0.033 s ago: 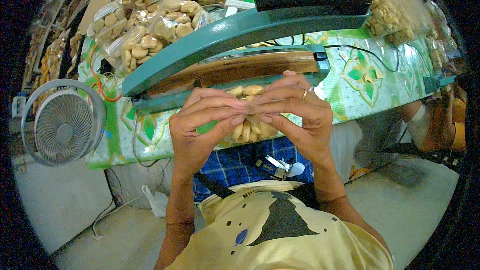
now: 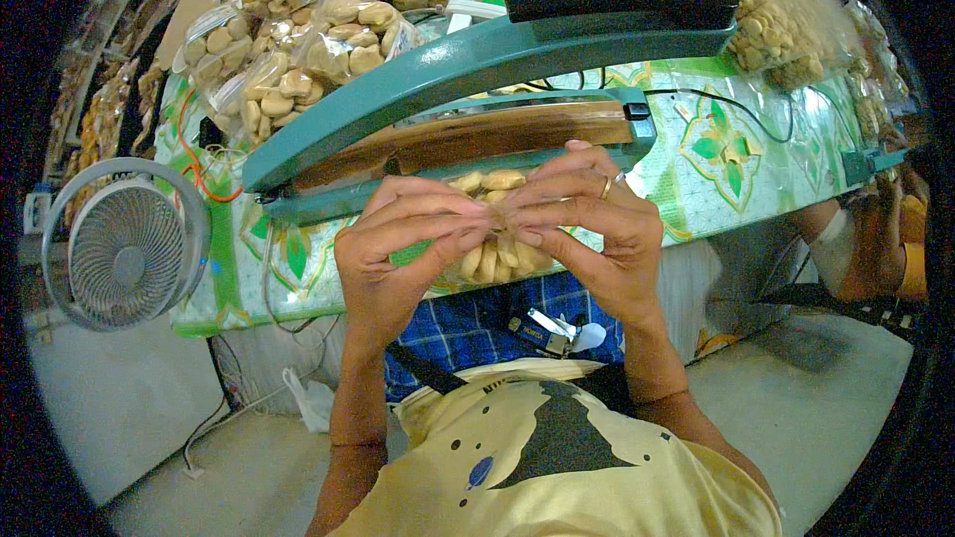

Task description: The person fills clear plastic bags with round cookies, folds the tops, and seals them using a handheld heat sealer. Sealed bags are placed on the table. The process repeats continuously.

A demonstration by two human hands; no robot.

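While both hands pinch it, we note the cookie bag [image 2: 494,257] sits just before the sealer [image 2: 468,144].
Left hand [image 2: 398,249] and right hand [image 2: 597,229] meet fingertip to fingertip at its top; neither is nearer.

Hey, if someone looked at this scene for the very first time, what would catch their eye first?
Probably the long teal heat sealer with its black handle, lying across the green patterned table. Just in front of it, the left hand and right hand pinch a clear bag of pale biscuits. Filled bags pile up at the back left, and a round white fan stands at far left.

Yellow shirt [image 2: 557,477] with black print, 1 gold ring [image 2: 605,187] on the right hand [image 2: 597,229].
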